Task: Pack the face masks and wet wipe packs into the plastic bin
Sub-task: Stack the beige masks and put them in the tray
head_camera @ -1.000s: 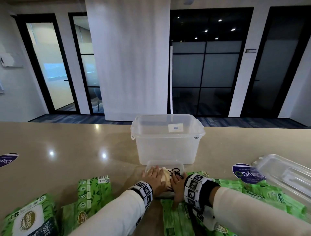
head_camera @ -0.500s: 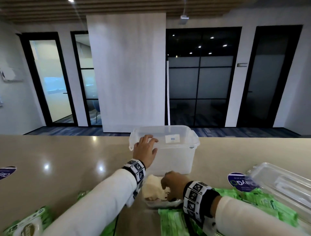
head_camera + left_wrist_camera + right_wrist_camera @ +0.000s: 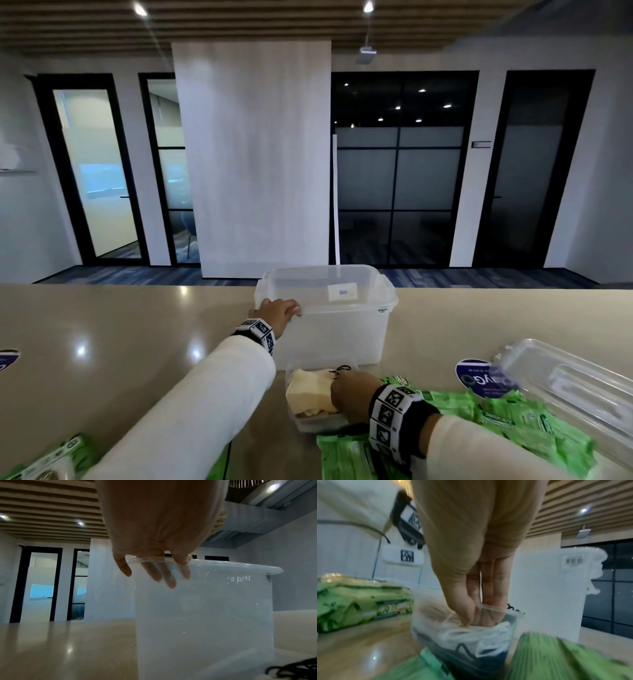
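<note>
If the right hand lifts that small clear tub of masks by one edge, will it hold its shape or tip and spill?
The small clear tub looks thin-walled, so it may flex where the right hand pinches its rim. The face masks are soft cloth heaped above the rim, probably light, yet apt to slide out if it tilts. Black ear loops already hang over the edge and could snag.

Office: glass-walled meeting rooms (image 3: 399, 192), slatted ceiling (image 3: 239, 24), carpet.

The tall translucent plastic bin (image 3: 337, 329) stands upright and open, its near-left rim under the left hand (image 3: 276, 313). Pale cream face masks (image 3: 310, 390) with black ear loops fill a small clear tub (image 3: 317, 423) beneath the right hand (image 3: 352, 394). Green wet wipe packs (image 3: 496, 421) lie flat beside and behind that hand.
</note>
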`<state>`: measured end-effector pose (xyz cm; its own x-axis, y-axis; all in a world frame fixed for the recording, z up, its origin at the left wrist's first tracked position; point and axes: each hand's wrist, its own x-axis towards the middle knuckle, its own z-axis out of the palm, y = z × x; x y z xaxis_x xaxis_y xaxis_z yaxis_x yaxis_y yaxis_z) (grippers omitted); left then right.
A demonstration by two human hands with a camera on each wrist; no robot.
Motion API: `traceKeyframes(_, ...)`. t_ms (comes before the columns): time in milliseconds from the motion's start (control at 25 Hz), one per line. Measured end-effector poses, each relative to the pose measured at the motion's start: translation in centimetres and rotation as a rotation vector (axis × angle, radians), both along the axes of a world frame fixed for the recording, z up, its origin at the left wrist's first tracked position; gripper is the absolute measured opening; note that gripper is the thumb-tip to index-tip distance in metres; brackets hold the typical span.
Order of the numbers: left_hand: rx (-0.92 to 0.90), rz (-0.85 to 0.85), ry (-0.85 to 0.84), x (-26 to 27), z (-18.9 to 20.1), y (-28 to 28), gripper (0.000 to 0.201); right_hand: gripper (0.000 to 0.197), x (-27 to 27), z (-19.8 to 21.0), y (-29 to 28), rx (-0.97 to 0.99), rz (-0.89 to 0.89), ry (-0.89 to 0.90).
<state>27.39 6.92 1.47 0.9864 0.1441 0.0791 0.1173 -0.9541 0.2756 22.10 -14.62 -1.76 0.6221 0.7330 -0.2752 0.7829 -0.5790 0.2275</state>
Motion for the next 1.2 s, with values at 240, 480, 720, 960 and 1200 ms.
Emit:
traceKeyframes(240,-0.038,-0.013,-0.002,-1.8,-0.1,2.2,0.036,0.022,-2.0,5.1,-4.7,0.131,0.133,-0.049)
traceKeyframes(480,-0.069,-0.01,0.011,-4.2,0.1,3.1,0.034,0.019,-4.6,9.5,-8.5,0.36,0.182,-0.152)
traceKeyframes(720,0.01,0.03,0.087,-6.8,0.3,2.6,0.045,0.011,-3.4,15.3,-7.7,0.478,0.252,-0.3)
traceKeyframes(960,0.065,0.211,0.014,-7.8,0.6,2.1,0.046,0.017,0.0,18.6,-2.2,0.338,0.138,-0.346)
traceKeyframes(1200,-0.146,0.278,-0.014,-6.7,1.2,4.2,0.081,0.017,3.6,16.8,3.5,0.208,0.104,-0.27)
